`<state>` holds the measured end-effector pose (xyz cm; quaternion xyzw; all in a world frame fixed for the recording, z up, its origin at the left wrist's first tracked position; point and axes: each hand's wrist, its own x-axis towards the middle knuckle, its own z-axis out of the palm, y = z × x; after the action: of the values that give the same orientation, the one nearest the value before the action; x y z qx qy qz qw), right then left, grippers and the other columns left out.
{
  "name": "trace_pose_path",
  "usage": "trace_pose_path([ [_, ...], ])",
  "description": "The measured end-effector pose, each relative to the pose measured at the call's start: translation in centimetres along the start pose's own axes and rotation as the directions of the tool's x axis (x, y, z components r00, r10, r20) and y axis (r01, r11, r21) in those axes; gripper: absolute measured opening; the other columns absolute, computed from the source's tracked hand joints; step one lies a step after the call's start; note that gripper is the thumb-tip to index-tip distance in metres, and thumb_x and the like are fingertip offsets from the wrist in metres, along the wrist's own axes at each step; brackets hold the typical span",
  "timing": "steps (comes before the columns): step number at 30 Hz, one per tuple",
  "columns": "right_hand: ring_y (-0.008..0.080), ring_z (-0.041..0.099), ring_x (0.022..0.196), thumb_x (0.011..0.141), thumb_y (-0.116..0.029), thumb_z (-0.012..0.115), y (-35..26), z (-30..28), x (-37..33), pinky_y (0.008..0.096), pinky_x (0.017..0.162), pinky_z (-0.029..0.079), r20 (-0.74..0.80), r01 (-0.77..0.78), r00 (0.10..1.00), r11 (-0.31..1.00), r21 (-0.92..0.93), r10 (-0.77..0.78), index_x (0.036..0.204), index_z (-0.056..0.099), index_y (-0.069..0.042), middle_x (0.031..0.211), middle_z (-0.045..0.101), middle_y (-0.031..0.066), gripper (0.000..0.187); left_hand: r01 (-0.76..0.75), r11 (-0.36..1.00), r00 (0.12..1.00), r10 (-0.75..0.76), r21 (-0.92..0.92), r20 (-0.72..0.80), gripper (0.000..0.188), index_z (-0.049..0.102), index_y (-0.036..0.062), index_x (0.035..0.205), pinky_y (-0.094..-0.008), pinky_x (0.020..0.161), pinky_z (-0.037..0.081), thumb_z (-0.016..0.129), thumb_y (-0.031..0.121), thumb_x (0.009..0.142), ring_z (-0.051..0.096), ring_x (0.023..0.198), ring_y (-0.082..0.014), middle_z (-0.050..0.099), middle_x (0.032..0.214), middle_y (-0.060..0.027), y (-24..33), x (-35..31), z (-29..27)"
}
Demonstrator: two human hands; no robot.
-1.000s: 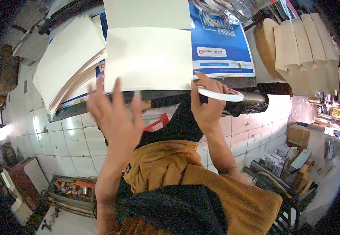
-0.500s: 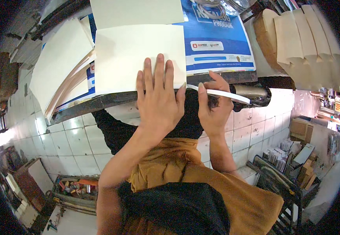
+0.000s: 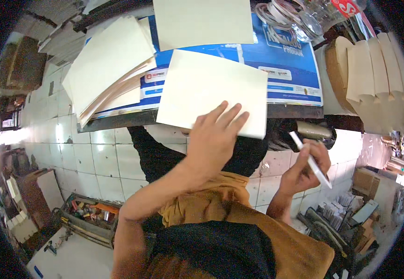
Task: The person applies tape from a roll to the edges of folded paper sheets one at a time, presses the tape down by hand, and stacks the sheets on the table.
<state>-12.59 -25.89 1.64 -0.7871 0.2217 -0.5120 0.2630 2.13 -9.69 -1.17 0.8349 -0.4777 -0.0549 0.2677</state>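
While the left hand (image 3: 216, 139) now lies flat, fingers spread, on the cream sheet (image 3: 211, 90) at the desk (image 3: 290, 79) edge, the right hand (image 3: 304, 165) has drawn back, closed around a white tape roll (image 3: 311, 160).

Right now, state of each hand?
Left hand: open, fingers spread, palm flat on the cream sheet.
Right hand: closed around a roll of white tape, seen edge-on.

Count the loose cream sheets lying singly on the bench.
2. One sheet lies under the left hand at the bench's near edge; the other sheet lies beyond it. The stack at left may hide more.
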Motion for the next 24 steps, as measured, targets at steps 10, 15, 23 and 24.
trace_pose_path([
  [10,0.0237,0.068,0.093,0.092,0.002,0.071,0.2,1.6,-1.1,0.0359,0.086,0.055,0.002,-0.133,0.991,0.965,0.226,0.136,0.106,0.061,0.002,0.105,0.068,0.0154,0.017,0.200,0.976,0.555,-0.039,0.088,-0.831,0.037,0.069,0.0067,0.131,-0.0340,0.098,0.051,0.063,0.005,0.095,0.067,0.116,-0.0248,0.069,0.130,-0.0158,-7.7,0.9,-17.6],
  [15,0.0238,0.066,0.096,0.090,0.002,0.072,0.1,1.5,-1.3,0.0388,0.094,0.052,0.037,-0.097,0.995,0.976,0.193,0.092,0.105,0.064,0.000,0.100,0.069,0.0140,0.018,0.378,0.848,0.892,-0.227,0.371,-0.391,0.045,0.065,0.0085,0.136,-0.0422,0.117,0.040,0.070,0.027,0.096,0.052,0.138,-0.0357,0.060,0.144,-0.0178,-14.8,0.8,-10.5],
  [23,0.0187,0.062,0.090,0.101,-0.016,0.065,0.7,0.7,-1.0,0.0313,0.083,0.050,0.078,-0.261,0.964,0.960,0.101,0.254,0.134,0.056,0.007,0.100,0.070,0.0157,0.041,-0.147,0.987,0.815,0.086,-0.060,-0.573,0.061,0.054,0.0058,0.144,-0.0497,0.121,0.031,0.066,0.038,0.093,0.044,0.142,-0.0404,0.052,0.148,-0.0218,-8.8,16.5,-6.1],
  [24,0.0193,0.061,0.090,0.102,-0.019,0.064,1.0,0.7,-0.9,0.0318,0.083,0.050,0.091,-0.191,0.980,0.967,0.166,0.178,0.134,0.055,0.006,0.101,0.069,0.0161,0.042,-0.030,0.972,0.862,0.142,0.232,-0.486,0.066,0.049,0.0052,0.148,-0.0526,0.123,0.026,0.063,0.041,0.094,0.036,0.147,-0.0439,0.044,0.156,-0.0223,-9.0,17.8,-5.0],
])
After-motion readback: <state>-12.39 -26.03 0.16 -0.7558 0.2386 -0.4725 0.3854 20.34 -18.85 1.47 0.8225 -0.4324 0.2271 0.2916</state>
